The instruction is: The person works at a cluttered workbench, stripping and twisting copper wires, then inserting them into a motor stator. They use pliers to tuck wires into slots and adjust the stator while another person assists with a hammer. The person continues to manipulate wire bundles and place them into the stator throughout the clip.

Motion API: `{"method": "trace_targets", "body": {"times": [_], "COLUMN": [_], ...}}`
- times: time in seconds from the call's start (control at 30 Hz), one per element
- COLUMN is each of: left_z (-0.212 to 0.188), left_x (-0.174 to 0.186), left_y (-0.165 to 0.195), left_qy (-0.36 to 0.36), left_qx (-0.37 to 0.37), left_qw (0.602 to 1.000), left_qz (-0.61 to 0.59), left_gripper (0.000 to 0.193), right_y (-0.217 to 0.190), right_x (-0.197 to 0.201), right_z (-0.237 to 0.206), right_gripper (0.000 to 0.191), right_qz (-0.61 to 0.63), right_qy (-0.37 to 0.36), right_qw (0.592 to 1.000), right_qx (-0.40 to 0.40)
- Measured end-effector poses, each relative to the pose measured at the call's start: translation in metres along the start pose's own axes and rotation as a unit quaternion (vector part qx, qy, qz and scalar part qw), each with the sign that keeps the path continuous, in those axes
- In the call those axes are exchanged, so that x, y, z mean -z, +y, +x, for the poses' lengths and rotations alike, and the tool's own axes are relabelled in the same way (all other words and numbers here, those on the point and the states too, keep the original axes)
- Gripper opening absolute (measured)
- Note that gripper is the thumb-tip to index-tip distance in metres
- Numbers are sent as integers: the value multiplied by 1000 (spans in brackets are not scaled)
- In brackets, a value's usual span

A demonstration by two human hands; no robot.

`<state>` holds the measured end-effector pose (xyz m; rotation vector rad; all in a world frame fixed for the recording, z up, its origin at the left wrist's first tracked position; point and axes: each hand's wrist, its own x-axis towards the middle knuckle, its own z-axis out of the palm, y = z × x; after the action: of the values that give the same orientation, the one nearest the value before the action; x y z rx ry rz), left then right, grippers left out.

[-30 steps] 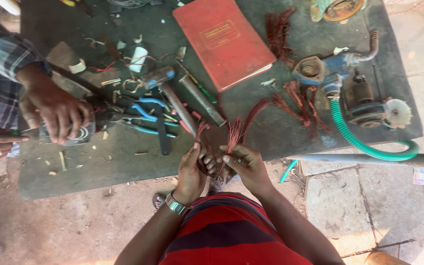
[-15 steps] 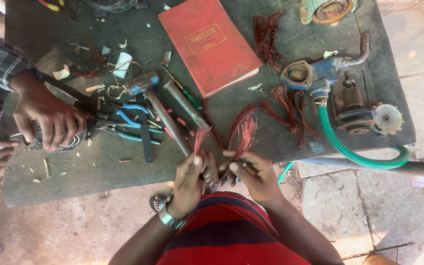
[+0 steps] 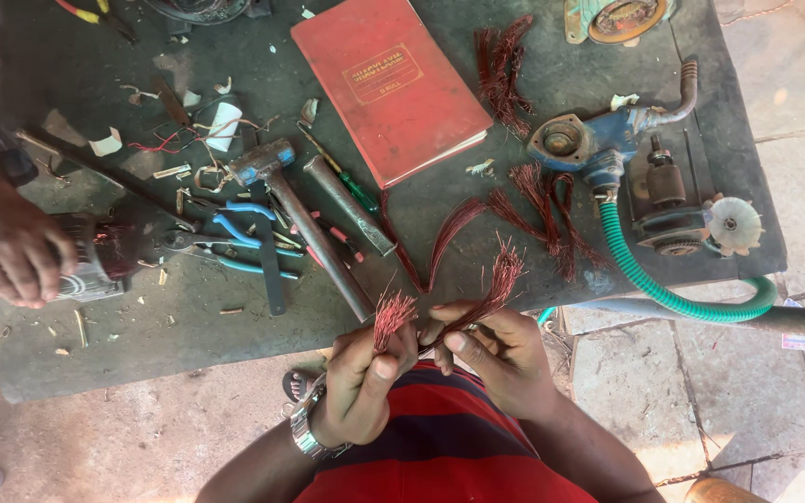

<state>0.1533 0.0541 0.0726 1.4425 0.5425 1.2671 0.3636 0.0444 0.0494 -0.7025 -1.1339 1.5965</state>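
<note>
My left hand (image 3: 365, 377) grips a short tuft of reddish copper wire strands (image 3: 391, 315) that fans upward. A longer bunch of the same copper strands (image 3: 498, 278) is pinched in my right hand (image 3: 496, 359) and sticks up and to the right. Both hands meet just off the near edge of the dark workbench (image 3: 123, 363), above my red striped shirt. A metal watch sits on my left wrist.
On the bench lie a hammer (image 3: 305, 219), blue-handled pliers (image 3: 230, 244), a red book (image 3: 388, 79), more copper bundles (image 3: 542, 200), and a blue pump with a green hose (image 3: 663, 289). At the left, another person's hand (image 3: 6, 244) rests on a motor part.
The view has moved closer. My hands have risen slightly and pulled the two wire bunches apart. The other person's hand stays on the motor part at the left.
</note>
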Motion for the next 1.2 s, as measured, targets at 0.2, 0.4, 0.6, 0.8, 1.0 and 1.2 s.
{"method": "trace_targets", "body": {"times": [0.2, 0.4, 0.6, 0.8, 1.0, 1.2], "left_z": [12, 18, 20, 22, 15, 9], "left_x": [16, 39, 45, 51, 73, 71], "left_y": [-23, -91, -131, -134, -124, -128], "left_qy": [85, 28, -45, -70, -37, 0], "left_qx": [-37, 75, 81, 102, 108, 65], "left_qw": [942, 848, 753, 731, 755, 772], "left_qz": [322, 524, 651, 671, 645, 633], "left_gripper": [25, 40, 44, 55, 21, 24], "right_y": [-1, -4, 32, 44, 70, 83], "right_x": [39, 87, 79, 71, 78, 70], "right_z": [10, 15, 34, 46, 64, 70], "right_gripper": [26, 26, 30, 30, 31, 38], "right_qz": [-204, -277, -230, -188, -212, -555], "right_qy": [172, 239, 227, 236, 227, 220], "right_qw": [960, 926, 946, 953, 949, 802], "right_qx": [89, 96, -4, -40, -49, 29]}}
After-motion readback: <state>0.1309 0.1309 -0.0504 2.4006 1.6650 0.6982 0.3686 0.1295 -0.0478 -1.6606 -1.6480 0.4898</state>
